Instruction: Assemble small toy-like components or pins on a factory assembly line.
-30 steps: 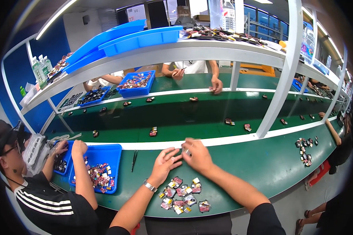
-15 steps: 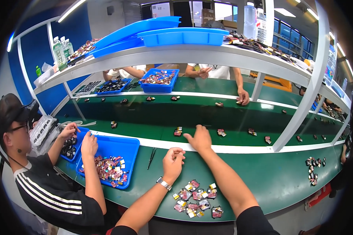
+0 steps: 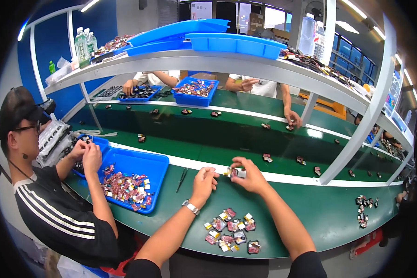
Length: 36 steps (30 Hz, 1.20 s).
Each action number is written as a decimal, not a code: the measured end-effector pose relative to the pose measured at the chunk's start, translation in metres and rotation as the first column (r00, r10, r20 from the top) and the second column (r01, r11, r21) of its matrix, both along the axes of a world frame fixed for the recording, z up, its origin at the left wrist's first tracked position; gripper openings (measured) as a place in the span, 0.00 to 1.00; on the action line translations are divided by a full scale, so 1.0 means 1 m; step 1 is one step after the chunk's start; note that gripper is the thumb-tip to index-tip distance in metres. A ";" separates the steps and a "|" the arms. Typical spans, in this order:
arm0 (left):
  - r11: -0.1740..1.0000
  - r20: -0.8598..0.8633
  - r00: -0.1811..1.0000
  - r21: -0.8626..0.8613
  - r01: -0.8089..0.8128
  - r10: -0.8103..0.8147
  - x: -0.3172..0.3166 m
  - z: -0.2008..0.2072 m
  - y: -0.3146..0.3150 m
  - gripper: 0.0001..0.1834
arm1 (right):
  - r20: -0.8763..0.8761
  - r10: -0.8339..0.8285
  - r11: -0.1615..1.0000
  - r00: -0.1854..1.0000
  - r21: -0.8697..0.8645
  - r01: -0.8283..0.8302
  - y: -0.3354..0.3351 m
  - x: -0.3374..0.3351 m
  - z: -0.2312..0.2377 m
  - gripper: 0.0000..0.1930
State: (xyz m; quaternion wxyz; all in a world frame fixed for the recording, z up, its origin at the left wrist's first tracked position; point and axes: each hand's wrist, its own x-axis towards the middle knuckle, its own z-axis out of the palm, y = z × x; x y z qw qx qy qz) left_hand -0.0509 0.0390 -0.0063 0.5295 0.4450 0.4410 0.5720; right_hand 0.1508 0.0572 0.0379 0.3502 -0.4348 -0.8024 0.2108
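My right hand (image 3: 251,177) pinches a small circuit-board module (image 3: 231,172) between thumb and fingers, just over the white rail at the belt's near edge. Dark red, yellow and silver parts show on it. To its left is my left hand (image 3: 204,186), wearing a metal watch, its fingers curled in toward the thumb; whatever they may hold is hidden. Between my forearms, a group of similar modules (image 3: 230,227) lies on the green worktop. A pair of dark tweezers (image 3: 182,180) rests left of my left hand.
At left a co-worker (image 3: 55,199) handles small parts over a blue tray (image 3: 158,185) of red boards. Ahead runs a green belt (image 3: 194,155) carrying spaced modules. A white shelf (image 3: 217,64) with blue trays spans above. Across the belt, another person's hand (image 3: 292,118) touches a module.
My right hand has drawn back from the belt and now holds a module. The view has shifted slightly. My left hand stays curled near the rail.
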 end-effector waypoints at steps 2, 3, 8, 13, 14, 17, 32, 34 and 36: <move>0.930 0.005 0.935 -0.107 0.352 -0.353 -0.006 0.002 -0.002 0.18 | 0.020 0.080 0.996 0.997 -0.030 -0.080 -0.038 0.016 0.013 0.38; 0.857 -0.032 0.862 -0.131 0.498 -0.506 -0.005 0.003 -0.002 0.19 | -0.005 0.138 0.989 0.990 -0.046 -0.138 -0.049 0.023 0.012 0.37; 0.632 0.020 0.643 -0.165 0.757 -0.765 0.008 -0.002 -0.010 0.21 | 0.080 0.100 0.992 0.992 -0.091 -0.092 -0.081 0.029 0.016 0.34; 0.738 0.188 0.742 -0.104 0.666 -0.643 0.020 0.011 -0.022 0.24 | 0.048 0.021 0.972 0.999 0.234 -0.032 -0.083 0.030 0.010 0.24; 0.744 0.198 0.749 -0.116 0.659 -0.632 0.021 0.011 -0.023 0.25 | 0.043 -0.021 0.957 0.999 0.291 0.007 -0.085 0.028 0.004 0.21; 0.786 0.173 0.789 -0.101 0.610 -0.590 0.024 0.013 -0.028 0.23 | 0.032 -0.128 0.906 0.991 0.410 0.104 -0.084 0.020 -0.003 0.14; 0.799 0.082 0.801 -0.057 0.598 -0.593 0.029 0.011 -0.032 0.19 | 0.129 -0.011 0.941 0.992 0.337 -0.034 -0.074 0.029 -0.007 0.09; 0.799 0.079 0.800 -0.057 0.599 -0.594 0.028 0.011 -0.030 0.20 | 0.104 -0.013 0.951 0.994 0.310 -0.020 -0.072 0.031 -0.012 0.08; 0.765 0.110 0.765 -0.042 0.642 -0.635 0.027 0.011 -0.029 0.21 | 0.078 -0.013 0.959 0.997 0.282 -0.009 -0.072 0.030 -0.014 0.07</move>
